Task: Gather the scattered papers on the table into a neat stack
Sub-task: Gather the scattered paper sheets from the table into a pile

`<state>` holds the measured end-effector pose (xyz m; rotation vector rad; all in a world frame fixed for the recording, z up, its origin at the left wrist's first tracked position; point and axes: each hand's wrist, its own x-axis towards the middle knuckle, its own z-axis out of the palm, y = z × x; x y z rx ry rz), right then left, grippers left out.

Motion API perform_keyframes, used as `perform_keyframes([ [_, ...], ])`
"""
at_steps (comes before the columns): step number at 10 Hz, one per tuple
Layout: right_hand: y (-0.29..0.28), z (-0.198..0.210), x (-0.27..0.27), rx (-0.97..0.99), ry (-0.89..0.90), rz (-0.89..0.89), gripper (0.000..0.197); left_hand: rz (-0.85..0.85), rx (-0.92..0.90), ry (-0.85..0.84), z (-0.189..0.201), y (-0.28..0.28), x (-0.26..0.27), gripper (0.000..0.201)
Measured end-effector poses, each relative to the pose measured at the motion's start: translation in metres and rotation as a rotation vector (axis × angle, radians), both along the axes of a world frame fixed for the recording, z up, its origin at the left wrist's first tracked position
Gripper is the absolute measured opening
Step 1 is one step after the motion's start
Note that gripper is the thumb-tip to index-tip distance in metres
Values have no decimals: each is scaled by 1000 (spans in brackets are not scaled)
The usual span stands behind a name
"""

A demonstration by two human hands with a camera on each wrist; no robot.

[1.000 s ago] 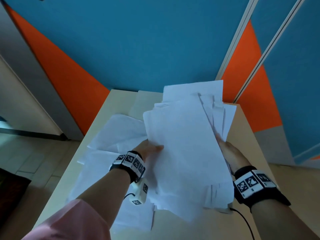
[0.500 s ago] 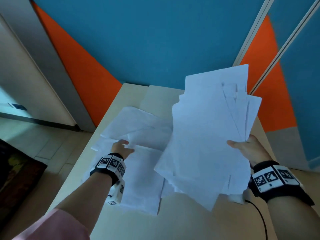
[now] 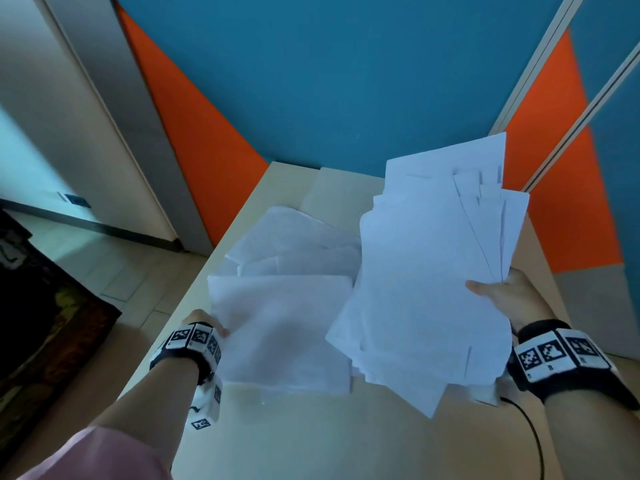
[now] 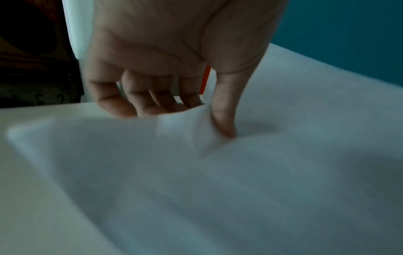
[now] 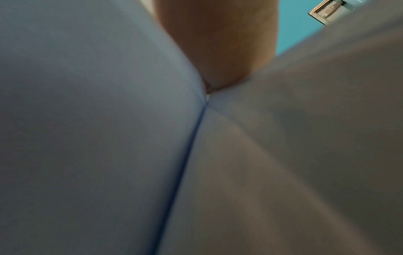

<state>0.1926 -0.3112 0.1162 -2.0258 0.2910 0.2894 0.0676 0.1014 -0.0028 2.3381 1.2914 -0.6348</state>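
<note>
My right hand point(image 3: 502, 296) grips a thick, uneven bundle of white papers point(image 3: 429, 271) by its right edge and holds it up, tilted, over the right side of the table. In the right wrist view these papers point(image 5: 87, 138) fill the frame around my thumb point(image 5: 220, 69). Several loose white sheets point(image 3: 284, 306) lie overlapping on the left of the table. My left hand point(image 3: 211, 329) pinches the left edge of the top sheet point(image 4: 218, 172); in the left wrist view the thumb point(image 4: 224, 112) presses on top with the fingers point(image 4: 152, 103) under it.
The light wooden table point(image 3: 311, 427) stands against a blue and orange wall point(image 3: 346, 81). A bare strip of tabletop runs along the near edge. A black cable point(image 3: 530, 434) trails from my right wrist. Tiled floor point(image 3: 104, 265) and a dark rug point(image 3: 41, 323) lie to the left.
My left hand let go of the bundle, moved left and took hold of the edge of a loose sheet. My right hand carried the bundle up and to the right.
</note>
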Motion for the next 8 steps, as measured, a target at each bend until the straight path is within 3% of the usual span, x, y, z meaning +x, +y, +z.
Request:
perform_keyframes([
  [1, -8, 1, -2, -4, 3, -14, 33, 19, -46, -38, 6, 1, 4, 43],
  [2, -18, 2, -3, -9, 11, -33, 33, 81, -149, -188, 14, -9, 17, 44],
  [3, -26, 2, -4, -11, -6, -52, 32, 87, -120, -274, 16, -22, 33, 53],
  [4, -32, -1, -3, -21, -10, -76, 32, -363, 71, 58, 19, -55, 42, 46],
  [5, -38, -3, -2, -29, -6, -90, 29, 33, -180, -182, -8, -71, 43, 57],
  [6, -45, -3, -1, -22, -8, -97, 27, -100, -222, -66, -11, -83, 39, 46],
  [7, -48, -4, 0, -27, -7, -96, 25, -285, -71, 49, 0, -86, 48, 54],
  [8, -47, -8, 1, -35, 2, -97, 21, -315, 61, -145, 14, -81, 69, 57],
])
